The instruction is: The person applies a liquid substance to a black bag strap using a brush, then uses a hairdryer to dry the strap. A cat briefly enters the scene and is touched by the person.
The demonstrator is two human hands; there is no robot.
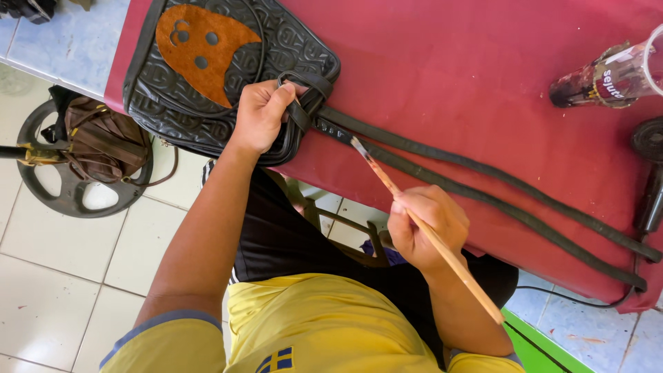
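A black embossed leather bag (207,103) with an orange-brown patch (200,48) lies on a red-covered table (449,76). My left hand (261,114) grips the bag's corner where the strap loop joins it. My right hand (427,224) holds a long wooden-handled paintbrush (442,249), whose tip touches the black strap (483,186) near the bag. The strap runs in two lines across the red cloth to the right.
A clear plastic cup stained with dark paint (611,76) lies at the right edge. A dark tool with a cord (649,193) sits far right. On the tiled floor at left, a brown bag (103,141) rests on a round metal wheel (69,193).
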